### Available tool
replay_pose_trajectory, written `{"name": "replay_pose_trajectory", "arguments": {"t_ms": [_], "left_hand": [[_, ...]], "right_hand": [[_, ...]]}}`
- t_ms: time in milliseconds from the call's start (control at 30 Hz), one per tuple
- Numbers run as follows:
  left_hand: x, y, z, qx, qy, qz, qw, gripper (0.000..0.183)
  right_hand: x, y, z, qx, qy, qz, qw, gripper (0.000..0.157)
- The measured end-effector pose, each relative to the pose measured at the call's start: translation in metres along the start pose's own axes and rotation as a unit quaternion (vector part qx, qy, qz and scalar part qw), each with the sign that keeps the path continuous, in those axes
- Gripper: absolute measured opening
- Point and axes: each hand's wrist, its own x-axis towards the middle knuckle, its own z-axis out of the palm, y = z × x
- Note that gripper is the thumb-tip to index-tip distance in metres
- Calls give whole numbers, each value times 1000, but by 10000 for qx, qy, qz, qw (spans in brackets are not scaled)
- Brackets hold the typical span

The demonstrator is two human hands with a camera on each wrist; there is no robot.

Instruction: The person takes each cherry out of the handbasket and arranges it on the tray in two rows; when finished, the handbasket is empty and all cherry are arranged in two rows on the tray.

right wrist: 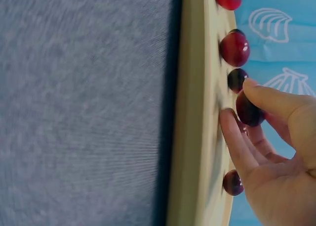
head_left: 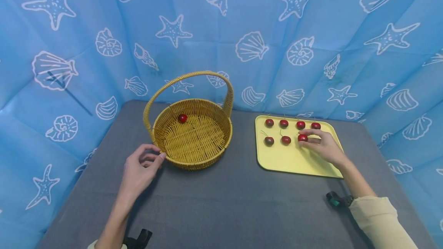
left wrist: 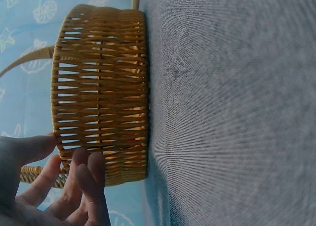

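A yellow woven basket [head_left: 194, 164] with a tall arched handle stands left of the middle of the table. One red cherry [head_left: 182, 118] lies inside it near the back left. My left hand [head_left: 142, 168] pinches the basket's near left rim between thumb and fingers; the left wrist view shows the fingertips against the woven wall [left wrist: 101, 97]. Over the yellow tray [head_left: 283, 160] on the right, my right hand [head_left: 323, 147] holds a dark red cherry [right wrist: 249, 110] between thumb and fingers. Several other cherries [head_left: 285, 140] with stems sit on the tray in two rows.
A grey cloth [head_left: 235, 203] covers the table. Behind and beside it hangs a blue curtain [head_left: 221, 18] with white shells and starfish. The basket's handle [head_left: 188, 74] arches high over its bowl. Each wrist wears a black strapped device [head_left: 337, 200].
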Motion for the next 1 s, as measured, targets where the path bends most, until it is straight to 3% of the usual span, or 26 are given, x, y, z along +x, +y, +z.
{"name": "replay_pose_trajectory", "arguments": {"t_ms": [267,500,733,1000], "left_hand": [[0,1,1,-34,10,64,10000,34],[0,-1,1,-77,-11,85,9999,37],[0,-2,2,-73,20,47,10000,33],[-1,-1,1,-120,-11,-49,9999,37]], "right_hand": [[3,14,3,-392,26,-166,9991,38],[1,9,-2,-592,-121,-251,9979,43],[0,-3,-8,-764,-53,-504,9958,41],[3,-39,-5,-392,67,-702,9967,38]]}}
